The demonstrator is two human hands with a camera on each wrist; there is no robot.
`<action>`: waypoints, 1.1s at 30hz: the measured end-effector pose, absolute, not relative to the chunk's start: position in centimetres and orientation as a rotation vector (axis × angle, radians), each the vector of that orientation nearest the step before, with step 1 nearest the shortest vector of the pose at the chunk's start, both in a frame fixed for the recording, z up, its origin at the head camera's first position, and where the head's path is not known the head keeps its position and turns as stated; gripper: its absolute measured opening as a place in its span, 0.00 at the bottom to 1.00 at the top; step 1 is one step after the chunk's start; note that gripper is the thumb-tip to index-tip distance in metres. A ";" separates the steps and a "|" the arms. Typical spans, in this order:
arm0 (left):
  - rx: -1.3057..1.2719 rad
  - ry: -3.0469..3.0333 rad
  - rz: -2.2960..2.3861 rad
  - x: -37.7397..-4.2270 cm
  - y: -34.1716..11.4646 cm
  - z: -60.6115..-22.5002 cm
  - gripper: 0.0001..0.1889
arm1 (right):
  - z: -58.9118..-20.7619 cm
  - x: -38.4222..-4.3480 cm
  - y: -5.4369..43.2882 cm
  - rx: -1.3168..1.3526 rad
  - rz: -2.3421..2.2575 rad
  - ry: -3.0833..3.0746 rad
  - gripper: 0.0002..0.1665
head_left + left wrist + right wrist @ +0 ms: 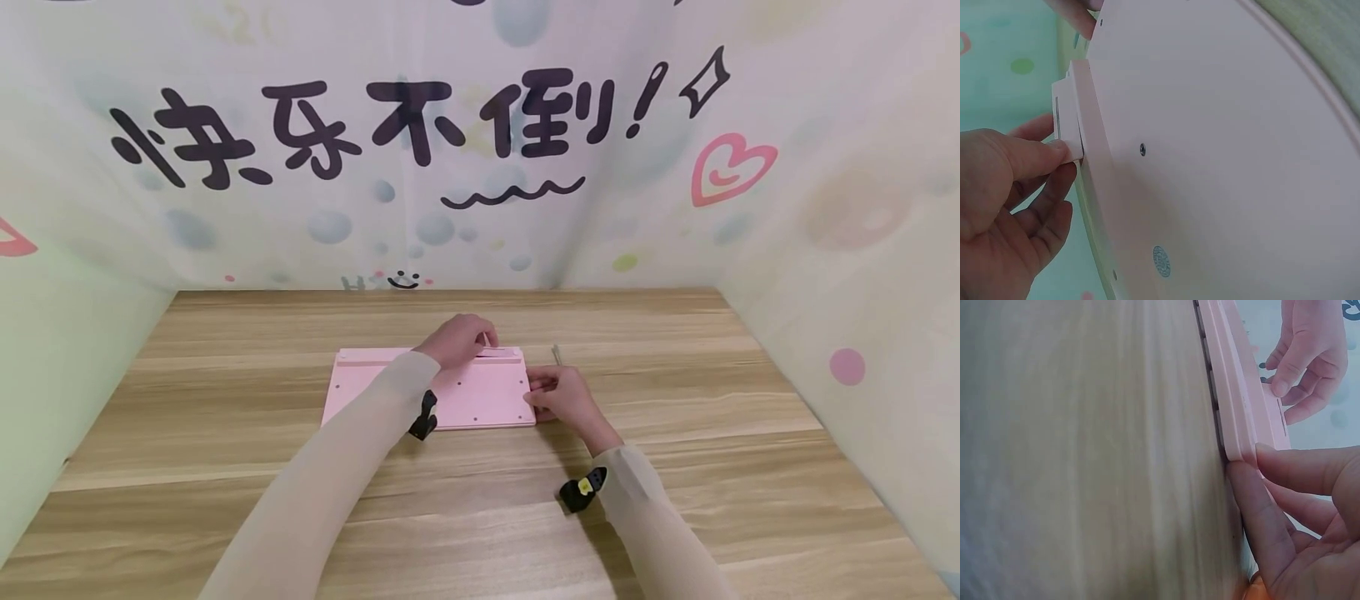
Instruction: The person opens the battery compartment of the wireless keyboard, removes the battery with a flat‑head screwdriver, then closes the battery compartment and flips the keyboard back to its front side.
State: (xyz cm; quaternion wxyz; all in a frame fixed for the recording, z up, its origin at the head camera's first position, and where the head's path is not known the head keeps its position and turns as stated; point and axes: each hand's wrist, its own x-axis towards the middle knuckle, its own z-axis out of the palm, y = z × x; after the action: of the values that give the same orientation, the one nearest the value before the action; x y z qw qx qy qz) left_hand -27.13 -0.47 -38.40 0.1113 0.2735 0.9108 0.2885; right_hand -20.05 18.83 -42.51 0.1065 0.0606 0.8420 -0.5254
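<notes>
A pink keyboard (480,404) lies with its screwed underside up, a raised ridge along its far edge. My left hand (459,340) reaches over it to that edge. In the left wrist view, the thumb and fingers of the left hand (1007,181) pinch a small pink cover piece (1069,119), which stands tilted out from the ridge. At the keyboard's right end, my right hand (567,397) grips the edge between thumb and fingers. In the right wrist view, the right hand (1310,531) holds the corner, with key gaps showing along the side.
A thin grey rod (557,355) shows just beyond the right hand on the wooden table (675,417). Something orange (1257,590) peeks out under the right hand. A printed cloth (405,233) hangs behind the table and along its sides.
</notes>
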 end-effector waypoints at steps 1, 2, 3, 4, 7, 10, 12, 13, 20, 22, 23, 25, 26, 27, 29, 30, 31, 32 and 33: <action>0.811 2.676 0.844 -27.2 -0.5 -38.4 0.14 | -42.5 -20.0 18.8 0.178 -1.546 2.479 0.24; 0.814 2.675 0.846 -27.3 -0.5 -38.4 0.14 | -42.5 -20.0 18.8 0.181 -1.546 2.479 0.24; 0.819 2.675 0.847 -27.3 -0.5 -38.3 0.13 | -42.5 -20.0 18.8 0.180 -1.545 2.479 0.24; 0.820 2.675 0.849 -27.4 -0.5 -38.3 0.13 | -42.5 -20.0 18.8 0.180 -1.547 2.479 0.24; 0.806 2.670 0.863 -27.5 -0.6 -38.2 0.13 | -42.6 -20.1 18.8 0.174 -1.543 2.483 0.24; 0.811 2.676 0.868 -27.7 -0.7 -38.2 0.12 | -42.6 -20.1 18.9 0.175 -1.540 2.484 0.24; 0.822 2.680 0.869 -27.8 -0.7 -38.2 0.12 | -42.6 -20.1 18.9 0.181 -1.539 2.483 0.24; 0.824 2.679 0.872 -27.9 -0.8 -38.1 0.12 | -42.6 -20.1 18.9 0.184 -1.538 2.483 0.24; 0.785 2.674 0.893 -28.1 -1.1 -38.0 0.13 | -42.7 -20.2 18.9 0.187 -1.532 2.491 0.24; 0.772 2.675 0.899 -28.3 -1.1 -38.1 0.13 | -42.8 -20.2 18.9 0.185 -1.527 2.496 0.24; 0.773 2.678 0.896 -28.4 -1.2 -38.1 0.13 | -42.8 -20.2 18.9 0.183 -1.522 2.502 0.24; 0.776 2.683 0.887 -28.7 -1.3 -38.2 0.12 | -42.8 -20.2 18.9 0.186 -1.512 2.509 0.24; 0.776 2.684 0.880 -28.8 -1.3 -38.3 0.12 | -42.8 -20.2 18.9 0.189 -1.512 2.510 0.24; 0.773 2.685 0.872 -28.9 -1.4 -38.3 0.12 | -42.8 -20.2 18.9 0.185 -1.506 2.514 0.24; 0.763 2.688 0.857 -29.1 -1.5 -38.3 0.12 | -42.8 -20.2 18.9 0.180 -1.512 2.513 0.23; 0.758 2.688 0.850 -29.2 -1.5 -38.3 0.12 | -42.8 -20.2 18.9 0.176 -1.515 2.512 0.23; 0.747 2.691 0.842 -29.2 -1.6 -38.2 0.13 | -42.7 -20.2 18.9 0.173 -1.523 2.509 0.23; 0.736 2.694 0.834 -29.3 -1.6 -38.2 0.13 | -42.7 -20.2 18.9 0.167 -1.527 2.507 0.23; 0.726 2.697 0.828 -29.4 -1.6 -38.1 0.13 | -42.7 -20.2 18.9 0.161 -1.532 2.507 0.23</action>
State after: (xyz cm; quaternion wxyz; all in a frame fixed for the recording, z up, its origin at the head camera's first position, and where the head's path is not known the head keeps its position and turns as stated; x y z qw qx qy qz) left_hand -29.37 -1.62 -38.12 0.1139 0.2474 0.9198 0.2824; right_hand -20.20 18.87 -42.66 0.0994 0.0543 0.8478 -0.5181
